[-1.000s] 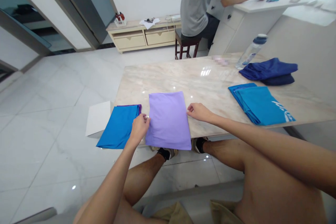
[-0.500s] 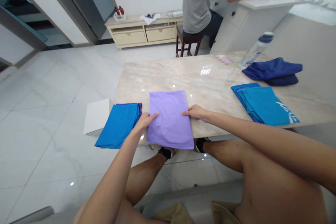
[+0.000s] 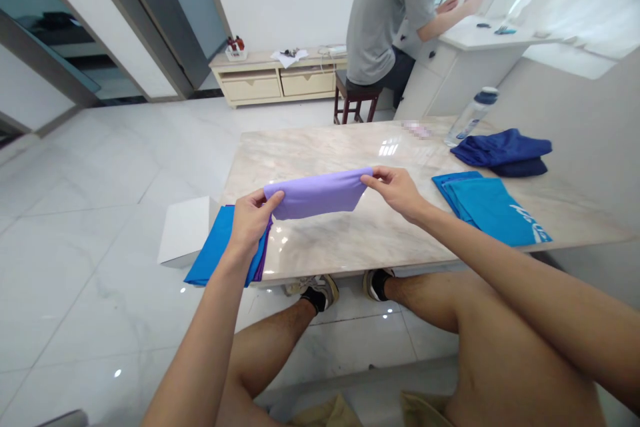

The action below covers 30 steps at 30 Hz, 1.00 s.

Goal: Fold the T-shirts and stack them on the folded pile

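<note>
A light purple folded cloth (image 3: 320,195) hangs above the table between my two hands, its top edge stretched between them. My left hand (image 3: 253,217) pinches its left corner, and my right hand (image 3: 395,188) pinches the right corner. Partly behind my left hand and forearm lies a stack of folded blue cloth (image 3: 215,247) with a purple layer showing at its edge. To the right of my right hand rests a folded teal-blue cloth (image 3: 493,210) with white lettering. Whether the purple cloth is a garment or a bag I cannot tell.
The marble-look table (image 3: 320,250) carries a clear water bottle (image 3: 470,117) and a crumpled dark blue cloth (image 3: 503,147) at the right. A white box (image 3: 185,230) stands by the left edge. Beyond, a person (image 3: 387,20) sits on a stool (image 3: 355,97) at a white counter.
The light purple cloth has been lifted off the tabletop and now hangs from both hands. My hands have shifted from its sides to its upper corners.
</note>
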Each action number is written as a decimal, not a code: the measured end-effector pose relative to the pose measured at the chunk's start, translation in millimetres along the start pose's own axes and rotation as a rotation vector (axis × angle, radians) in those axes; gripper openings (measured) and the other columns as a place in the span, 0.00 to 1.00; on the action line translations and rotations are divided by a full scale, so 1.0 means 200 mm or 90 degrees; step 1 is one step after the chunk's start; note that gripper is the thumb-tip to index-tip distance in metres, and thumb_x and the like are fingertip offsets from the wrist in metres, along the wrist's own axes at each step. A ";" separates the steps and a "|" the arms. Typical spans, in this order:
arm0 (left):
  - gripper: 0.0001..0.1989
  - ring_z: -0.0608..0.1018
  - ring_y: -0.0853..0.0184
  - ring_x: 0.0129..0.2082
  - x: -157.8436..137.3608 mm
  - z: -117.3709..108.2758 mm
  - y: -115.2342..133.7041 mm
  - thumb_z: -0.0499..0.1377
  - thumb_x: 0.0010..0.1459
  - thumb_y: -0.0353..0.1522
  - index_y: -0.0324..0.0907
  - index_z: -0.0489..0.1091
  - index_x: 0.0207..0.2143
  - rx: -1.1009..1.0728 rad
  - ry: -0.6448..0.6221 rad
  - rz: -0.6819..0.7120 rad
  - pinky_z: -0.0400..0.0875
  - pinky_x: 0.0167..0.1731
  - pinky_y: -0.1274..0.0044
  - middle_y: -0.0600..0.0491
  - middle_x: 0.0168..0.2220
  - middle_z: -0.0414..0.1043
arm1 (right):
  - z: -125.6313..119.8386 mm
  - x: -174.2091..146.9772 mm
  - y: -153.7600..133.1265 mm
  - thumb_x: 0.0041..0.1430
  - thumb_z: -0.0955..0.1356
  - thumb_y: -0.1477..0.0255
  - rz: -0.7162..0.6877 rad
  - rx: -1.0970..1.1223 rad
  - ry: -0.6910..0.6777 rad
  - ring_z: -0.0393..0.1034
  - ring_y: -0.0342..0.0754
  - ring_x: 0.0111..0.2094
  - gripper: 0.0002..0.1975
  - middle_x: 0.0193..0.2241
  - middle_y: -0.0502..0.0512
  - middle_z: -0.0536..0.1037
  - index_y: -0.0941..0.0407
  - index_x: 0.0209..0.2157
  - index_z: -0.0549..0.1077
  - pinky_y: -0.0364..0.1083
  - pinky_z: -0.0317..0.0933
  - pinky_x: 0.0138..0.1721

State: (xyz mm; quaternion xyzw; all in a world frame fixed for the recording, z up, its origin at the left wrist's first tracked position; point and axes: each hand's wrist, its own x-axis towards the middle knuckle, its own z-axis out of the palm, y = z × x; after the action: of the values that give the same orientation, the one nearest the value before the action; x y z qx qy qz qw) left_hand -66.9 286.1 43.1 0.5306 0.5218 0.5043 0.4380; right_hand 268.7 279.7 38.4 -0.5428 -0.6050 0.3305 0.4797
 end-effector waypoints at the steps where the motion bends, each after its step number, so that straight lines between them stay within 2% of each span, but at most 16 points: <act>1: 0.25 0.84 0.56 0.43 -0.01 0.00 0.05 0.76 0.49 0.49 0.40 0.86 0.42 0.001 0.021 0.031 0.78 0.45 0.69 0.48 0.41 0.87 | -0.01 0.01 -0.04 0.60 0.77 0.51 -0.032 -0.008 0.026 0.78 0.53 0.40 0.21 0.39 0.55 0.87 0.55 0.41 0.86 0.51 0.72 0.45; 4: 0.20 0.82 0.61 0.37 -0.04 0.02 0.17 0.77 0.49 0.46 0.40 0.86 0.37 0.016 0.091 0.087 0.77 0.39 0.73 0.51 0.35 0.85 | -0.03 0.02 -0.13 0.60 0.77 0.50 -0.078 -0.018 0.111 0.78 0.52 0.39 0.21 0.36 0.55 0.86 0.55 0.38 0.85 0.50 0.72 0.42; 6: 0.18 0.81 0.62 0.34 -0.06 0.03 0.22 0.77 0.49 0.45 0.40 0.85 0.35 0.024 0.112 0.091 0.76 0.36 0.74 0.51 0.32 0.83 | -0.03 0.03 -0.15 0.60 0.77 0.47 -0.059 0.012 0.140 0.77 0.52 0.37 0.23 0.34 0.55 0.84 0.54 0.38 0.83 0.49 0.72 0.39; 9: 0.19 0.82 0.62 0.36 -0.07 0.04 0.24 0.77 0.48 0.46 0.40 0.84 0.34 0.007 0.118 0.082 0.78 0.38 0.73 0.51 0.33 0.83 | -0.02 0.03 -0.17 0.58 0.78 0.44 -0.003 0.069 0.126 0.77 0.51 0.36 0.27 0.32 0.55 0.83 0.55 0.38 0.82 0.49 0.72 0.38; 12: 0.23 0.82 0.60 0.39 -0.05 0.02 0.19 0.78 0.45 0.48 0.40 0.83 0.35 -0.020 0.119 0.054 0.79 0.41 0.72 0.51 0.35 0.83 | -0.01 0.02 -0.22 0.56 0.80 0.46 0.045 0.115 0.083 0.78 0.52 0.38 0.27 0.34 0.56 0.85 0.56 0.39 0.82 0.50 0.74 0.41; 17: 0.30 0.81 0.61 0.40 0.02 -0.08 0.05 0.79 0.39 0.52 0.41 0.82 0.37 -0.042 0.119 -0.035 0.76 0.38 0.74 0.50 0.37 0.83 | 0.03 -0.04 -0.40 0.57 0.80 0.56 0.084 0.198 -0.077 0.80 0.53 0.43 0.20 0.42 0.57 0.87 0.55 0.44 0.85 0.53 0.75 0.47; 22: 0.30 0.79 0.62 0.41 0.07 -0.16 -0.02 0.80 0.37 0.51 0.41 0.80 0.36 -0.050 0.172 -0.053 0.75 0.38 0.73 0.51 0.39 0.83 | 0.13 -0.04 -0.47 0.56 0.81 0.62 0.045 0.150 -0.035 0.82 0.54 0.43 0.16 0.36 0.55 0.87 0.56 0.43 0.86 0.54 0.77 0.48; 27: 0.23 0.80 0.59 0.42 0.09 -0.19 -0.02 0.79 0.45 0.48 0.44 0.79 0.35 -0.038 0.217 -0.002 0.80 0.47 0.62 0.54 0.35 0.82 | 0.17 -0.01 -0.42 0.59 0.80 0.61 -0.003 0.096 0.010 0.82 0.54 0.44 0.13 0.37 0.54 0.86 0.54 0.41 0.86 0.53 0.77 0.49; 30: 0.19 0.80 0.61 0.39 0.07 -0.18 0.00 0.78 0.49 0.44 0.44 0.80 0.36 -0.043 0.224 0.038 0.79 0.52 0.61 0.56 0.33 0.81 | 0.16 0.00 -0.39 0.61 0.79 0.60 -0.037 0.044 0.032 0.81 0.52 0.44 0.12 0.38 0.54 0.86 0.54 0.40 0.85 0.53 0.75 0.50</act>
State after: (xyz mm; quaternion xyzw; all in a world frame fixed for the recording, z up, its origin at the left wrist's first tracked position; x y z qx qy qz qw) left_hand -103.2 297.2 47.2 0.4344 0.5572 0.6194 0.3424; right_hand 211.9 268.8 99.9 -0.5165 -0.5965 0.3232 0.5225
